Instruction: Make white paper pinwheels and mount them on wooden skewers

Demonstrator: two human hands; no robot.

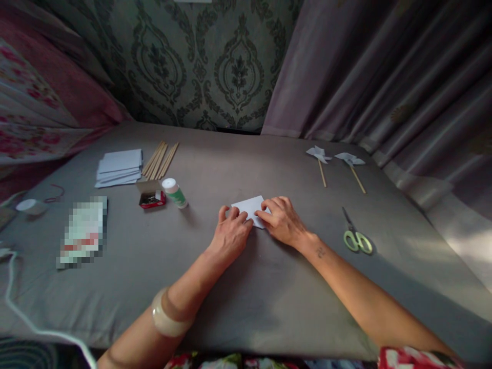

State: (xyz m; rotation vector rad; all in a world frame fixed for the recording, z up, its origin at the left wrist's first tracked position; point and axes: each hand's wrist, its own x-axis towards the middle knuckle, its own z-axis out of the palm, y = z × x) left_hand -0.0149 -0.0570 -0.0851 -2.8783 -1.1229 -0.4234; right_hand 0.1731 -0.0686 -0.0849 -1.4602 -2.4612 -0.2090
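Observation:
A small white sheet of paper (250,207) lies on the grey cloth-covered surface (246,287) in front of me. My left hand (230,234) presses on its near left edge with the fingers bent and close together. My right hand (282,220) rests on the paper's right corner, fingertips pinching or pressing a fold. Both hands touch the paper and hide part of it.
A stack of white paper squares (119,167), wooden sticks (160,160), a glue bottle (175,192) and a small red box of pins (151,197) lie at the left. Two paper pinwheels (319,155) (349,160) and green-handled scissors (356,237) lie at the right. A tape roll (31,206) sits at far left.

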